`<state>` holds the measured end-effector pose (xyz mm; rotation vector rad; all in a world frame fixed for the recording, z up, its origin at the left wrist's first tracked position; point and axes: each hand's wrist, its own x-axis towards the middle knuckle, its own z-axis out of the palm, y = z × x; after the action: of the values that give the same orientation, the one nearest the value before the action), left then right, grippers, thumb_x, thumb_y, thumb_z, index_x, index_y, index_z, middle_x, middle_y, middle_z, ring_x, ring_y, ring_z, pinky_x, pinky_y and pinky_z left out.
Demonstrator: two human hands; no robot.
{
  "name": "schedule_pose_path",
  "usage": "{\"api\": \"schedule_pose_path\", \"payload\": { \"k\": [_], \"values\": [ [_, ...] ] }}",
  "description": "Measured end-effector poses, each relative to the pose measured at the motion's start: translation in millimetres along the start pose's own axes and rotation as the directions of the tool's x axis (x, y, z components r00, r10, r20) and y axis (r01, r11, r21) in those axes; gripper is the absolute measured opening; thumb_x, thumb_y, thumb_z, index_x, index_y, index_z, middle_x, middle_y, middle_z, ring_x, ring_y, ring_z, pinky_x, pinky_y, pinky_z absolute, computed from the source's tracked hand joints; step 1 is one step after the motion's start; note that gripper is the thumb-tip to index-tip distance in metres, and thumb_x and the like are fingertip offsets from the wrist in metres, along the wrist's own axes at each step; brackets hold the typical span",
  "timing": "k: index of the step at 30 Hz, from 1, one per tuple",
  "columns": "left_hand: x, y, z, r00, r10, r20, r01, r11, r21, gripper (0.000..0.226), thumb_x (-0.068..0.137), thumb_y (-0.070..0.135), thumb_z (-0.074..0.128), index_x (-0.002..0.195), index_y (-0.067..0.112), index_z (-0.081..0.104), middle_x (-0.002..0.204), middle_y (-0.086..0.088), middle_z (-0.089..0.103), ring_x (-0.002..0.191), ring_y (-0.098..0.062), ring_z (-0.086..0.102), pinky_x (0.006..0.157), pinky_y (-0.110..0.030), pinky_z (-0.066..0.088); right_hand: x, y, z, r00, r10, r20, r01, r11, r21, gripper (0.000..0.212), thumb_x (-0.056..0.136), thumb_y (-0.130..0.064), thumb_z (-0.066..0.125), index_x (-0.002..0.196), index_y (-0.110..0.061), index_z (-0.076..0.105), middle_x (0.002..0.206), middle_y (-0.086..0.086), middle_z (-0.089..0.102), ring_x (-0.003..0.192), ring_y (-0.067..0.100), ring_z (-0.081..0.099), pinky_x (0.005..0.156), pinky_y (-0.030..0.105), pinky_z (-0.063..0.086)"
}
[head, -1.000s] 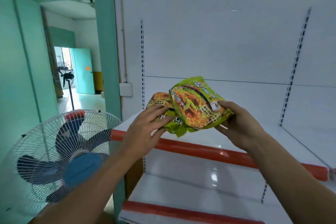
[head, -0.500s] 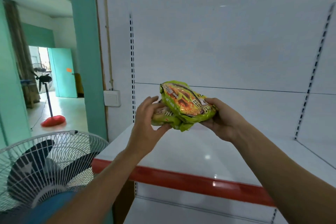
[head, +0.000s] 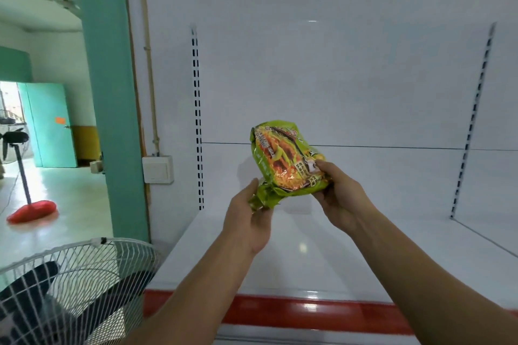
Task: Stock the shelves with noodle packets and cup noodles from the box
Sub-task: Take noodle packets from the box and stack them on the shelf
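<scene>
Teal room, white wall panel

A white panel (head: 336,64) fills the wall ahead, crossed by two slotted rails (head: 197,120). Left of it run a thin pipe (head: 148,64), a white switch box (head: 157,169) and a teal pillar (head: 112,92). A white-caged fan (head: 70,288) stands near, lower left. Beyond lie a pale glossy floor (head: 70,199), a teal door (head: 47,126) and a red-based stand fan (head: 30,210), in daylight.

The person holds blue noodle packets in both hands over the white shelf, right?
Not quite. The packets are green, not blue, as the head view shows. The left hand and right hand do hold them over the white shelf.
</scene>
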<state>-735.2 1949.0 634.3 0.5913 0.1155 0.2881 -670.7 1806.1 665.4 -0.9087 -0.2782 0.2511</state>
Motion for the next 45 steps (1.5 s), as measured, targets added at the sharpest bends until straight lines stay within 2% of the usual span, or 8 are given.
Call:
{"api": "schedule_pose_path", "payload": {
  "k": [3,9,13,20,27,34,39,45],
  "values": [
    [7,-1,-11,0.996,-0.084,0.029,0.085,0.996,-0.031,0.019,0.098,0.011,0.053,0.110,0.001,0.064,0.099,-0.017,0.071,0.092,-0.027,0.066,0.076,-0.039,0.055,1,7,4,1.000,-0.003,0.021,0.003,0.999,-0.041,0.020,0.093,-0.015,0.062,0.106,0.000,0.067,0.096,0.010,0.075,0.078,0.018,0.072,0.066,0.027,0.061],
    [36,41,-30,0.974,0.192,-0.116,-0.140,0.924,0.355,0.021,0.082,0.002,0.061,0.100,0.012,0.066,0.095,-0.013,0.065,0.075,-0.023,0.059,0.058,-0.029,0.051,-1,6,-15,0.995,0.005,0.097,0.028,0.940,-0.339,0.017,0.092,-0.017,0.063,0.108,-0.012,0.068,0.102,0.006,0.075,0.086,0.017,0.069,0.086,0.035,0.056],
    [51,76,-37,0.943,0.327,-0.069,-0.261,0.849,0.459,0.062,0.079,-0.007,0.066,0.131,0.021,0.047,0.113,-0.012,0.069,0.091,-0.029,0.070,0.067,-0.039,0.058,4,-4,-17,0.987,-0.091,0.135,0.135,0.924,-0.359,0.040,0.075,-0.011,0.073,0.114,-0.011,0.064,0.102,0.008,0.073,0.087,0.021,0.068,0.078,0.035,0.053],
    [60,96,-19,0.893,0.438,0.101,-0.353,0.546,0.760,0.046,0.080,0.005,0.076,0.119,0.021,0.057,0.105,-0.002,0.072,0.079,-0.019,0.072,0.067,-0.032,0.056,25,-13,-14,0.972,-0.047,0.232,0.134,0.916,-0.378,0.031,0.083,-0.007,0.068,0.114,-0.002,0.062,0.110,0.019,0.072,0.099,0.035,0.070,0.087,0.044,0.056],
    [72,96,0,0.915,0.234,0.329,-0.378,0.211,0.902,0.029,0.079,0.016,0.080,0.102,0.032,0.073,0.103,0.007,0.073,0.087,-0.011,0.071,0.074,-0.021,0.055,50,-4,-12,0.962,0.012,0.271,0.124,0.868,-0.481,0.028,0.093,0.004,0.057,0.118,-0.005,0.062,0.115,0.023,0.069,0.097,0.034,0.070,0.088,0.046,0.057],
    [82,73,-7,0.946,0.126,0.298,-0.322,0.304,0.896,0.023,0.086,0.030,0.074,0.108,0.023,0.073,0.104,-0.001,0.075,0.085,-0.018,0.074,0.076,-0.033,0.060,59,23,-11,0.947,0.113,0.301,0.030,0.901,-0.433,0.030,0.092,-0.011,0.064,0.120,-0.006,0.056,0.111,0.019,0.072,0.096,0.035,0.071,0.079,0.043,0.060],
    [90,71,-35,0.982,0.104,0.158,-0.188,0.646,0.740,0.057,0.083,0.063,0.057,0.120,0.020,0.062,0.112,0.002,0.073,0.106,-0.020,0.067,0.095,-0.038,0.049,67,38,-20,0.979,0.068,0.191,-0.006,0.951,-0.310,0.030,0.094,-0.016,0.063,0.122,-0.008,0.057,0.107,0.015,0.074,0.093,0.031,0.072,0.075,0.041,0.060],
    [85,54,-65,0.988,-0.126,0.083,-0.038,0.323,0.946,0.103,0.054,0.049,0.092,0.138,0.031,0.035,0.126,0.002,0.063,0.113,-0.018,0.062,0.092,-0.032,0.049,75,55,-15,0.995,0.037,0.092,-0.014,0.972,-0.233,0.026,0.095,-0.021,0.062,0.119,-0.012,0.056,0.102,0.012,0.075,0.087,0.028,0.074,0.066,0.039,0.060]
  ]
}}
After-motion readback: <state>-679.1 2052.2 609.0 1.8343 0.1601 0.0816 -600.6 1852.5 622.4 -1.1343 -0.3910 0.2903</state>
